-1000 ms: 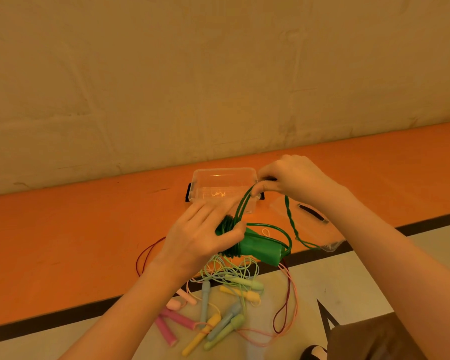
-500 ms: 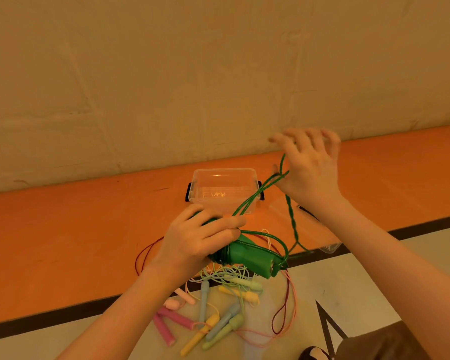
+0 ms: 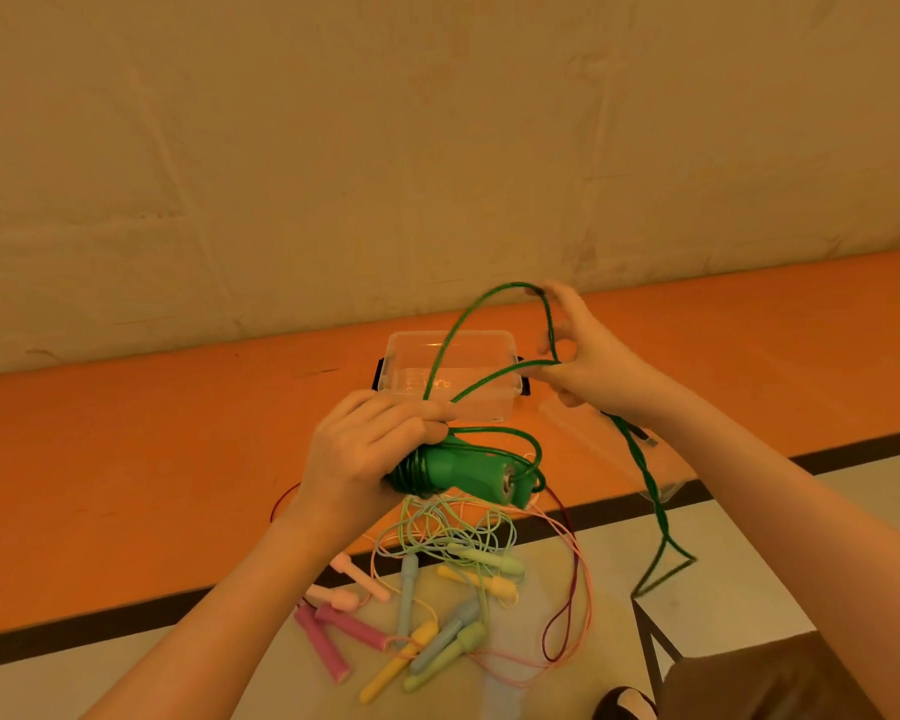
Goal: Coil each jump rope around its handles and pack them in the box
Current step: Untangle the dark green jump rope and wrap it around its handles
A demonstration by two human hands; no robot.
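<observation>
My left hand clamps the green plastic handles as a spool; my right hand pinches the green cord taut above for wrapping

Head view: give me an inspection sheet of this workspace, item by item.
Surface: orange floor band meeting a pale area past a black line.
Job's things: green jump rope partly coiled on its green handles; clear box open, nothing seen inside; clear lid beside it.
Clutter: pastel ropes and handles in a loose tangle, uncoiled.
Hands: left hand grips the green handles; right hand pinches a raised loop of cord.
Cables: nothing seen besides ropes.
Surroundings: plain beige wall.
</observation>
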